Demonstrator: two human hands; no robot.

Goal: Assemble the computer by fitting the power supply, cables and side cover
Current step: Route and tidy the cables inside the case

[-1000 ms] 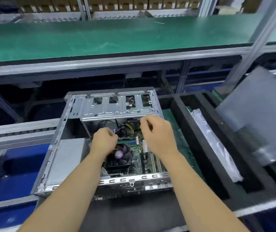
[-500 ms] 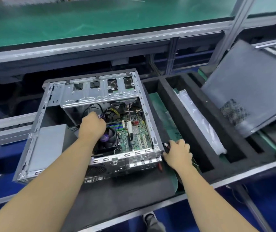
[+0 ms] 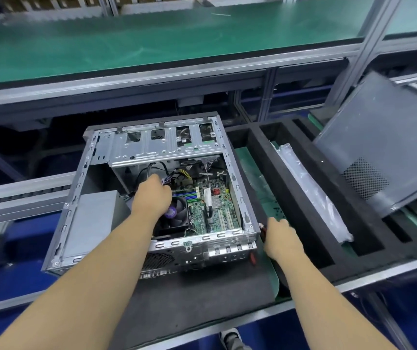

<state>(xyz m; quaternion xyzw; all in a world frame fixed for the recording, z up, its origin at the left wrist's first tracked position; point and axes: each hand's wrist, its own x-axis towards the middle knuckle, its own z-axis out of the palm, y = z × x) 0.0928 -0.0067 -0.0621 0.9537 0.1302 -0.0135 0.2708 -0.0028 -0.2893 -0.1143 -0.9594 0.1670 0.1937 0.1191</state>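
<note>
An open computer case lies on its side on a black foam mat, with the green motherboard and CPU fan showing. The grey power supply sits in the case's left part. My left hand reaches inside above the fan and grips a bundle of cables. My right hand is outside the case at its right front corner, fingers curled round a red-and-black tool, mostly hidden. The dark side cover leans tilted at the far right.
Black foam dividers form slots to the right of the case; one holds a clear plastic bag. A green bench top runs across the back above an aluminium rail. A shoe shows below the front edge.
My right hand left the case interior and dropped to the case's right front corner, where it took hold of the tool. My left hand stayed on the cables inside.
</note>
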